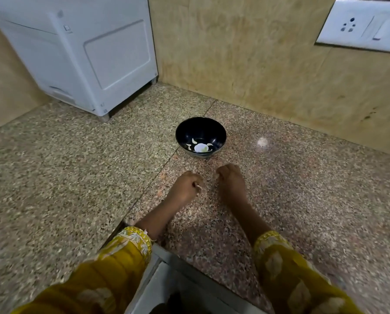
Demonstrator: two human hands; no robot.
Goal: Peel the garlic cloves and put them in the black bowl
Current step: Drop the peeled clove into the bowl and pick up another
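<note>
My left hand [186,186] curled, pinching small pale garlic clove [199,187], axis blurred; my right hand [230,180] curled, contents hidden.

This looks like a home kitchen. A speckled granite bench [76,177] runs into a corner, backed by wood-grain wall panels [246,64]. A white appliance [80,53] on short feet stands at the back left of the bench, and a white socket plate [361,26] with a switch sits on the right-hand wall. A black bowl [200,125] on the bench holds pale garlic [200,147] pieces.
</note>
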